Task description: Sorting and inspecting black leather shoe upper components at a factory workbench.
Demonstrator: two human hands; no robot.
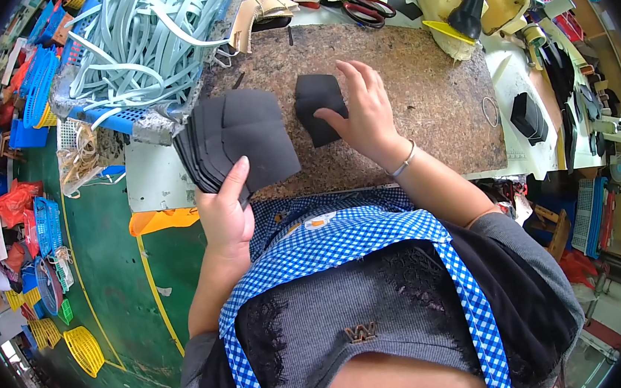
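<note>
My left hand (226, 206) grips a fanned stack of dark grey cut pieces (234, 138), thumb on top, held over the near left corner of a brown cork-like work board (420, 93). My right hand (366, 106) lies flat on the board, fingers spread, pressing down a single dark grey piece (317, 103) that sits near the board's middle. A thin bracelet is on that wrist.
A blue crate full of pale green strips (138, 38) stands at the back left. Scissors (367, 9), a yellow container with a black cone (461, 7) and more dark pieces (527, 117) lie at the back and right. Coloured baskets cover the green floor (106, 243) on the left.
</note>
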